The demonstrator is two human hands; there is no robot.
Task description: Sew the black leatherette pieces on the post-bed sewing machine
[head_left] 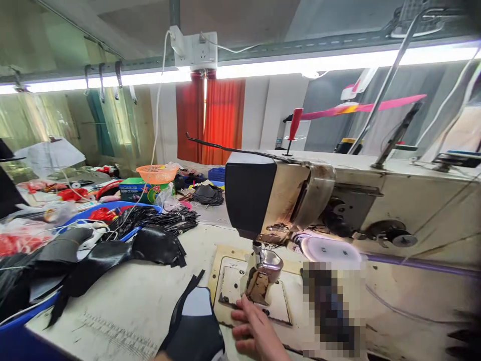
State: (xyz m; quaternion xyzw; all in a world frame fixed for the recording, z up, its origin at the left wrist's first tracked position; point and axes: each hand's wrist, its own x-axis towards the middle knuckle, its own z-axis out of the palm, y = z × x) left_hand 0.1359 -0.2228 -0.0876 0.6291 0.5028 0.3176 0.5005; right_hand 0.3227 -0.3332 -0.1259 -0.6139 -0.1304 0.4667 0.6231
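Note:
My right hand reaches in from the bottom edge, fingers stretched out and slightly apart, with nothing visible in them. Its fingertips are beside the metal presser foot and guard of a sewing machine, over the needle plate. Left of that hand lies a black leather-like piece with a pale patch and a fringed strip. Only a sliver of my left hand shows at the bottom edge, by this piece; its fingers are hidden. A lit round lamp glows behind the needle area.
More black pieces are heaped at the left, over a blue bin. Bundled black strips, an orange basket and a green box stand behind. A red-handled screwdriver stands on the machine. A pixelated patch covers part of the right side.

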